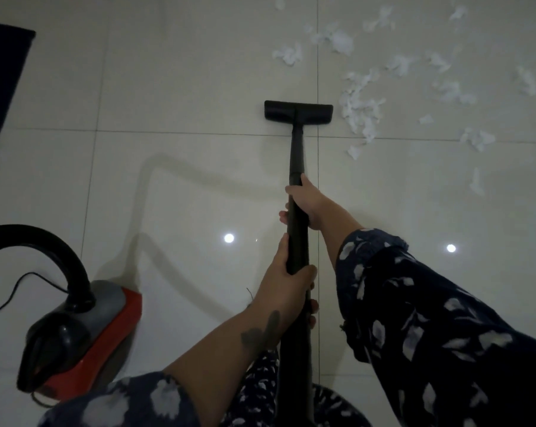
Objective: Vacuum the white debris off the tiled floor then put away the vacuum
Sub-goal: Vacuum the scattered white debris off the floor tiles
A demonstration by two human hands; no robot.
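Note:
A black vacuum wand (296, 155) runs from my body out to a flat black floor nozzle (298, 111) resting on the pale tiled floor (183, 87). My right hand (305, 204) grips the wand farther out. My left hand (286, 282) grips it nearer to me. Several torn scraps of white debris (360, 114) lie scattered to the right of the nozzle and beyond it, toward the top right. The closest scraps sit just off the nozzle's right end. The red and grey vacuum body (85, 331) stands on the floor at my lower left.
A thick black hose (45, 241) arches up from the vacuum body. A thin black power cord (17, 282) trails along the floor at the left edge. A dark object (2, 87) stands at the upper left. Two ceiling lights reflect on the glossy tiles.

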